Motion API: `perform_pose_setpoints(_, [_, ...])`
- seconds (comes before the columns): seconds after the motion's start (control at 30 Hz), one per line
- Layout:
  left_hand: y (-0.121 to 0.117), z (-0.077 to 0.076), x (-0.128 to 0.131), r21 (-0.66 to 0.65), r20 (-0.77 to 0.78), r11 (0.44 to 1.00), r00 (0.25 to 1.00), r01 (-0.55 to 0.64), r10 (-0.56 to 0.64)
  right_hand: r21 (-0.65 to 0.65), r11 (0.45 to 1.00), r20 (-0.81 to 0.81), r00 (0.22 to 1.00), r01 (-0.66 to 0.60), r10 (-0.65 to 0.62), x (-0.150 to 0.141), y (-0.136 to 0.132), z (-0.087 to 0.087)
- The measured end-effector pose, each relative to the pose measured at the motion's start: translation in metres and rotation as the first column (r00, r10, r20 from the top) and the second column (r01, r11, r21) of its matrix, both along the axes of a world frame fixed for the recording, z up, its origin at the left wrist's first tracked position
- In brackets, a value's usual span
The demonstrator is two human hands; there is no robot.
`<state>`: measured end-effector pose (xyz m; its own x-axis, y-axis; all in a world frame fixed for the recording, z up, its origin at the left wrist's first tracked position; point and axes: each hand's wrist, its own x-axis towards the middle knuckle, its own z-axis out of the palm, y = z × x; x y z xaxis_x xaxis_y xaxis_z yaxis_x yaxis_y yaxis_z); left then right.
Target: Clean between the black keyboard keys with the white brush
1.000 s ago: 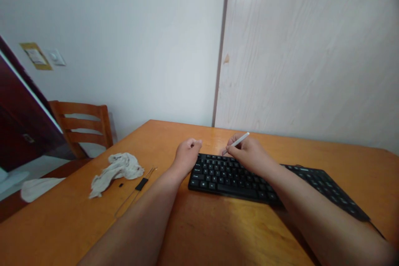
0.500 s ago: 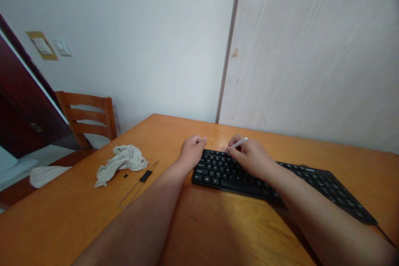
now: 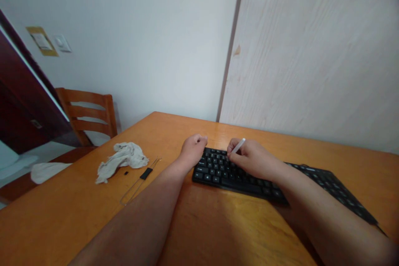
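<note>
The left hand [image 3: 193, 151] is curled into a loose fist, fingers folded under, and rests just off the upper left corner of the black keyboard [image 3: 224, 173], its knuckles nearly touching the keys. Whether anything sits inside the curl is hidden. The right hand [image 3: 253, 158] lies above the keyboard's upper right part, pinching a white stick [image 3: 239, 146] between thumb and fingertips. The stick tilts up and away from the palm, its lower end hidden by the fingers, so I cannot tell whether it touches a key. Under and to the right of the right forearm lies a second black keyboard [image 3: 335, 189], flat and partly covered by the arm. Both keyboards sit on an orange wooden table [image 3: 93, 220], and both forearms rest across its near side. Left of the left hand, close beside the forearm, lies a thin wire loop [image 3: 132, 189] with a black sleeve [image 3: 146, 173] on it. Further left are a tiny black piece [image 3: 126, 173] and a crumpled white cloth [image 3: 122, 162], the piece touching or almost touching the cloth. Well left of the hand, past the table edge, lies another white cloth [image 3: 48, 172] on a lower surface, with a wooden chair [image 3: 87, 110] beyond it. Ahead of both hands, the table meets a white wall [image 3: 140, 50] and a pale wood-grain panel [image 3: 311, 50].
</note>
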<state>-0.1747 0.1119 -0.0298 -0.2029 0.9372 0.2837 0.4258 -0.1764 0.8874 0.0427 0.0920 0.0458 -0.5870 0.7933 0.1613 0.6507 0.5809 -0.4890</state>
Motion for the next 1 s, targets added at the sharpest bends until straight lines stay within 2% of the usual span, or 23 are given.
perform_pose_setpoints(0.6, [-0.001,0.0,0.0,-0.004,-0.004,1.0,1.0,0.008,-0.008,-0.015,0.997,0.159,0.985,-0.07,0.072,0.003,-0.016,0.019])
perform_pose_setpoints(0.77, [0.0,-0.001,0.0,-0.005,-0.019,1.0,1.0,0.007,-0.007,-0.079,0.989,0.149,0.98,-0.123,0.134,0.004,-0.02,0.024])
perform_pose_setpoints(0.83, [0.001,-0.002,-0.001,-0.001,-0.021,1.0,1.0,0.007,-0.007,-0.153,0.975,0.119,0.976,-0.162,0.181,0.005,-0.022,0.028])
perform_pose_setpoints(0.93, [0.001,-0.002,-0.001,0.013,-0.016,1.0,1.0,0.013,-0.013,-0.316,0.92,0.003,0.969,-0.233,0.246,0.009,-0.022,0.031])
perform_pose_setpoints(1.0, [0.001,-0.003,-0.001,0.015,-0.013,1.0,1.0,0.017,-0.017,-0.334,0.914,-0.093,0.973,-0.228,0.209,0.01,-0.019,0.029])
